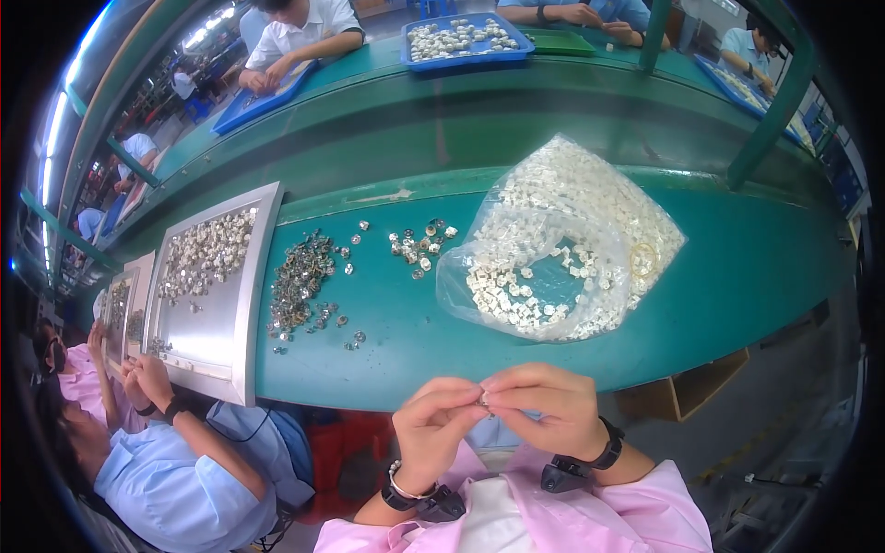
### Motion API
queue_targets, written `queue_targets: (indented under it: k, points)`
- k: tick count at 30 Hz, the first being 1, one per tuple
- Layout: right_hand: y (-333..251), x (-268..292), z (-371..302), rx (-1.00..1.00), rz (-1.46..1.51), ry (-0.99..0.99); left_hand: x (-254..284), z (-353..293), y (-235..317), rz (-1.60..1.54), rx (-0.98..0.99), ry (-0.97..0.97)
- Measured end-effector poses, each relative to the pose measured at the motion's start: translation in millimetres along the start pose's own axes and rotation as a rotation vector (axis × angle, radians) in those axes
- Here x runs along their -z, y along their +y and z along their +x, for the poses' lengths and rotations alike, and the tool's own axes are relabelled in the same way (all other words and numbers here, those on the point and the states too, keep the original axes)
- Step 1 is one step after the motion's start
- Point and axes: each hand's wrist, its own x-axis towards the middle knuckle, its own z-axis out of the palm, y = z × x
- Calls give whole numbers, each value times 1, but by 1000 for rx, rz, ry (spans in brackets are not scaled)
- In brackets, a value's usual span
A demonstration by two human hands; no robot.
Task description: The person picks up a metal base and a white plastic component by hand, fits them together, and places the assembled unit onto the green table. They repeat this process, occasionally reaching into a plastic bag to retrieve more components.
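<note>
My left hand point(431, 431) and right hand point(551, 412) meet just off the near edge of the green surface point(387, 355), thumbs and fingertips together, clamped on one small part point(484, 400); the fingers cover most of it, so I cannot tell its full shape. A black band point(610, 446) circles my right wrist; my left wrist carries another, with a beaded bracelet point(395, 479) beside it. Ahead of my right hand, a clear bag point(613, 244) lies open-mouthed, reaching from the surface's far edge toward its near edge, with many white pieces point(521, 304) inside. Left of the bag, nearer the far edge, sits a loose cluster point(419, 247) of pale and brassy parts. Further left, a heap point(302, 276) of metal parts spreads between the far and near edges, a few strays on its right. Beside the heap, a metal tray point(207, 339) holds pale parts point(210, 249), mostly toward its far edge. A co-worker in a blue shirt point(184, 484) sits at its near edge. Beyond the surface's far edge, a blue tray point(466, 62) holds more white parts.
</note>
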Motion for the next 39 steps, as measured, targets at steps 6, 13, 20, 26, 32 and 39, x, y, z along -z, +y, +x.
queue_targets:
  k: [6,13,20,26,32,39]
  points:
    - [6,0,-3,100,50,-11,3,-3,0,-17,-21,5]
    - [2,-4,-8,84,46,-49,6,-3,5,290,-216,0]
    - [6,-7,-16,5,90,-68,5,-6,3,393,-284,38]
    - [14,1,-4,4,44,-89,4,-3,-5,-222,220,45]
    - [25,6,-2,72,90,-172,8,-1,-7,-583,598,-55]
    - [28,2,-7,-66,252,-118,9,-4,-21,-759,558,-120]
